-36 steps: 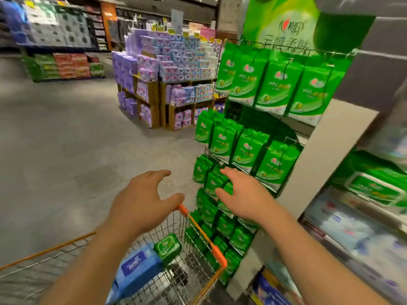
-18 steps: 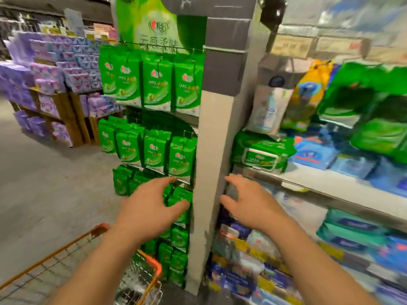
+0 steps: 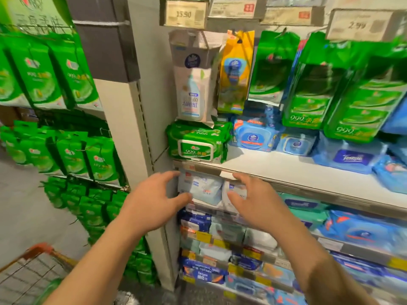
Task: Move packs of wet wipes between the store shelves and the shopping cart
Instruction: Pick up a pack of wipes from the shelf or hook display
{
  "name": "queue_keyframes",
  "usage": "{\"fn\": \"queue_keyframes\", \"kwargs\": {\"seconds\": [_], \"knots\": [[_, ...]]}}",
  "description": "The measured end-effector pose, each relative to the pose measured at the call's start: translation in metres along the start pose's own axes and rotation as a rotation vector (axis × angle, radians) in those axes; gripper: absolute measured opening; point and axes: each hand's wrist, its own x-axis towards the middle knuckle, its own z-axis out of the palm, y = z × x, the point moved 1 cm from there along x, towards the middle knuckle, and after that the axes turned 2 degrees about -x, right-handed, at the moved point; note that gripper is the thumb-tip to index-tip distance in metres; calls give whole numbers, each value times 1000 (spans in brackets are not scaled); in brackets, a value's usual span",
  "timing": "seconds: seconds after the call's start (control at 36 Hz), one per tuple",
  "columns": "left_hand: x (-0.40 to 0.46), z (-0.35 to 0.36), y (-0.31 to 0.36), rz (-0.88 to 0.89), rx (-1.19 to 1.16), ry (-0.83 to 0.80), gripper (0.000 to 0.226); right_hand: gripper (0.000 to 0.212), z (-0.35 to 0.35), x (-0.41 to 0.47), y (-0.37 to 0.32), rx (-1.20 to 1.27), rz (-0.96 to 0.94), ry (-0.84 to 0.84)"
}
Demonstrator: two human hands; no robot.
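Both hands reach toward the shelf (image 3: 286, 166). The left hand (image 3: 152, 203) has its fingers (image 3: 169, 176) spread and relaxed, gripping nothing, tips just beside a pale pack (image 3: 202, 188) under the shelf lip. The right hand (image 3: 253, 201) is likewise open, fingers loosely splayed, in front of a second pale pack (image 3: 236, 190); whether either hand touches a pack cannot be told. A green pack (image 3: 196, 144) lies on the shelf above, to the far left. The cart (image 3: 33, 267) sits near left.
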Motion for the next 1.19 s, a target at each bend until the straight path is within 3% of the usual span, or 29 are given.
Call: {"fn": "queue_keyframes", "kwargs": {"seconds": [0.25,0.61,0.69,0.78,0.92,1.03,1.19], "knots": [[43,-1,2,-13,-9,17,70,54,1,40,9,47,7,67],[121,16,-25,-12,-325,136,78,66,17,116,-4,197,108,154],[132,25,-29,-57,-417,157,61,71,21,126,0,265,140,160],[138,31,-24,-101,-495,195,26,83,21,135,5,322,134,142],[147,36,-15,-144,-554,250,23,89,23,162,10,462,56,90],[155,45,-9,-212,-584,304,23,124,32,184,14,570,60,50],[166,54,-6,-287,-635,358,22,143,41,212,25,670,53,16]]}}
